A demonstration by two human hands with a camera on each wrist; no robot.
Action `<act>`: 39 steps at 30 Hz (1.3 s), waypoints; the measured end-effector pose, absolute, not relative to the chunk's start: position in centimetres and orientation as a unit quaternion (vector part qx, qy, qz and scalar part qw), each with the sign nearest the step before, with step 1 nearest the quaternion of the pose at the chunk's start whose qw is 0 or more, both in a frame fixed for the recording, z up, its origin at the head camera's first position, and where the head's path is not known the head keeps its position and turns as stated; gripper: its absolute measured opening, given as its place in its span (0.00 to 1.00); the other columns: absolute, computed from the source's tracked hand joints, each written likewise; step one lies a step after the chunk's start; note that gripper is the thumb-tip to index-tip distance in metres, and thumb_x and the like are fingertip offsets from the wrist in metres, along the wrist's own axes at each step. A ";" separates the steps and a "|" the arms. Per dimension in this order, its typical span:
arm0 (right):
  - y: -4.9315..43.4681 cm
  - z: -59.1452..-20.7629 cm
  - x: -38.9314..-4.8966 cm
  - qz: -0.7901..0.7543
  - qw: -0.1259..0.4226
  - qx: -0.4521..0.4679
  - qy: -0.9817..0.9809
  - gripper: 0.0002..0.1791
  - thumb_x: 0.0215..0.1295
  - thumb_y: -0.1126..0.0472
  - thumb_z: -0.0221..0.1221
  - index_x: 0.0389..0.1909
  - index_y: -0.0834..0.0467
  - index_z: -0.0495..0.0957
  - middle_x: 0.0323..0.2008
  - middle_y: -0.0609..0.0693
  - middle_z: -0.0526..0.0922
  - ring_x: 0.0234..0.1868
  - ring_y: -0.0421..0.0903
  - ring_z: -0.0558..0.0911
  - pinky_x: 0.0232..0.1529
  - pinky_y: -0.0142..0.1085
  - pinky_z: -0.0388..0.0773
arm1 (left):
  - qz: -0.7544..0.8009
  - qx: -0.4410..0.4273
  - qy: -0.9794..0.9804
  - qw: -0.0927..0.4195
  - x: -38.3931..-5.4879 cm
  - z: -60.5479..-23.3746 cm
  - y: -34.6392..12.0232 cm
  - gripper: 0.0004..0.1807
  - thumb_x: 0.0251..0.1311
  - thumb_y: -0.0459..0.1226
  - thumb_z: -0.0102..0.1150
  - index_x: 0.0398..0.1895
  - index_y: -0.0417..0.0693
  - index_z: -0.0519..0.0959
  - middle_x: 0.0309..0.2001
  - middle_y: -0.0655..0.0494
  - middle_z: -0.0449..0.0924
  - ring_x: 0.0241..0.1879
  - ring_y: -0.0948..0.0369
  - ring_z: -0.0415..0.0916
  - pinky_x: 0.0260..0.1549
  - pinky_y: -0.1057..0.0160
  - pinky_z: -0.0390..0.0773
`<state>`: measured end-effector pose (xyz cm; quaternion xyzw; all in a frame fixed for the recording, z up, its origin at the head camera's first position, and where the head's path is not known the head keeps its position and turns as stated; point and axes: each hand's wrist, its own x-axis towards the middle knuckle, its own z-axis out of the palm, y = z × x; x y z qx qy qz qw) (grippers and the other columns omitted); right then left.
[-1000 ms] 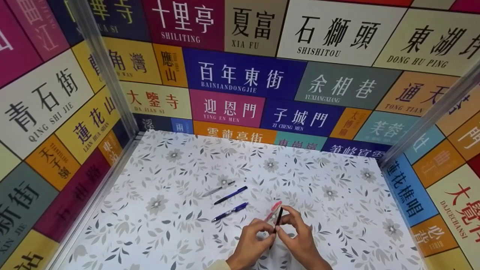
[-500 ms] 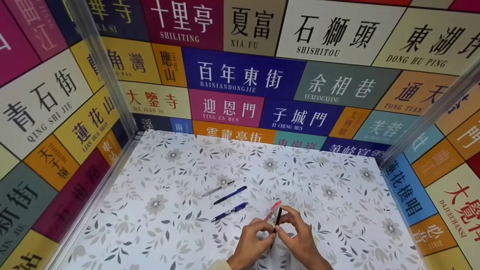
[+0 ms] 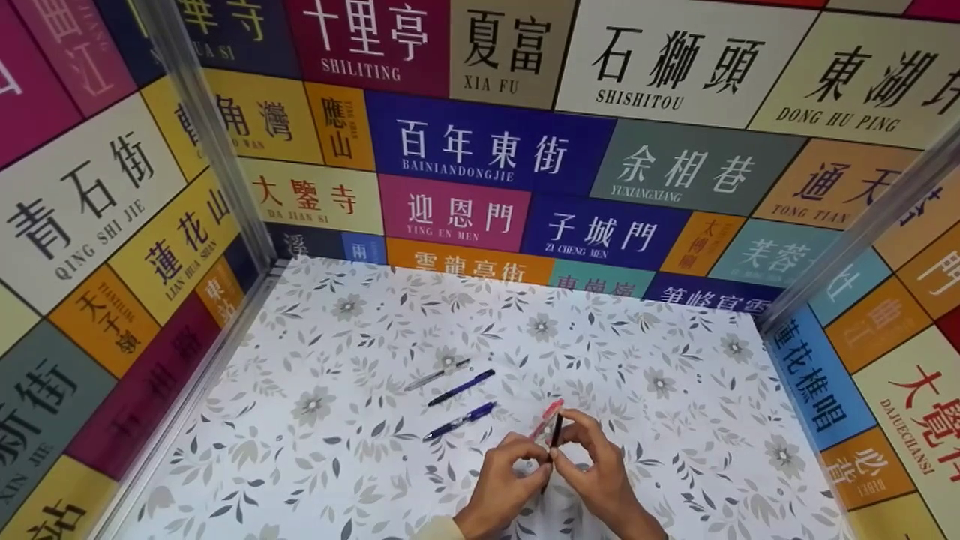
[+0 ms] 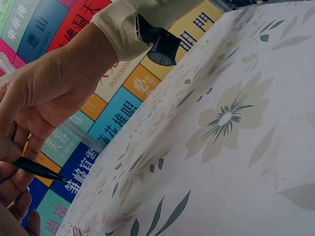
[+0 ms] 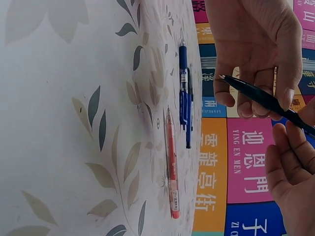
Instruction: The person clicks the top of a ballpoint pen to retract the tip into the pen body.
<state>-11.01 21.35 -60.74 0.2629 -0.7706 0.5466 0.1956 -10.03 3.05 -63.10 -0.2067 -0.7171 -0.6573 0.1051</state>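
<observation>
In the head view my left hand [image 3: 506,476] and right hand [image 3: 600,469] meet near the front of the table, fingertips pinching a slim black pen [image 3: 556,431]. The right wrist view shows the black pen [image 5: 261,98] slanting between the left hand [image 5: 266,44] above and the right hand [image 5: 300,172] below, its pointed tip bare. Its tip end also shows in the left wrist view, where the pen [image 4: 39,169] juts out beyond the fingers. Just behind the hands a clear-barrelled pen with coral-red parts [image 5: 172,169] lies on the table, partly hidden by them in the head view.
Left of the hands lie a blue click pen [image 3: 461,421], a dark blue pen [image 3: 461,388] and a clear grey pen [image 3: 437,375], roughly parallel. A white floral cloth [image 3: 315,480] covers the table. Panels with printed place names [image 3: 487,146] enclose the back and sides.
</observation>
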 end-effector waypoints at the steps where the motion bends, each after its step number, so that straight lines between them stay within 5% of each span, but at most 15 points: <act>1: 21.3 -60.7 -11.1 0.549 0.197 0.266 -0.767 0.39 0.53 0.89 0.69 0.68 0.72 0.73 0.36 0.56 0.87 0.36 0.50 0.88 0.52 0.29 0.84 | -0.655 -0.206 -0.719 0.107 -10.0 -63.1 3.1 0.09 0.64 0.28 0.75 0.40 0.52 0.91 0.39 0.56 0.88 0.44 0.59 0.83 0.48 0.57 0.85; 17: 21.5 -61.2 -10.8 0.566 0.179 0.245 -0.766 0.46 0.60 0.86 0.67 0.79 0.68 0.64 0.38 0.54 0.89 0.41 0.47 0.89 0.52 0.32 0.84 | -0.614 -0.225 -0.746 0.129 -10.8 -63.5 2.4 0.07 0.65 0.30 0.75 0.39 0.52 0.89 0.38 0.61 0.85 0.43 0.67 0.79 0.44 0.52 0.84; 26: 22.0 -61.1 -10.7 0.579 0.177 0.249 -0.756 0.41 0.67 0.84 0.65 0.79 0.71 0.62 0.41 0.58 0.88 0.44 0.53 0.88 0.52 0.29 0.83 | -0.574 -0.240 -0.768 0.154 -11.4 -63.5 1.7 0.08 0.64 0.30 0.76 0.40 0.53 0.88 0.36 0.64 0.86 0.42 0.57 0.80 0.46 0.58 0.81; 39: 23.4 -61.3 -10.5 0.550 0.157 0.206 -0.794 0.30 0.72 0.78 0.65 0.73 0.60 0.76 0.46 0.52 0.89 0.45 0.53 0.90 0.52 0.29 0.83 | -0.534 -0.250 -0.784 0.195 -12.3 -64.4 0.6 0.11 0.59 0.28 0.78 0.39 0.51 0.88 0.35 0.62 0.86 0.41 0.60 0.78 0.44 0.64 0.79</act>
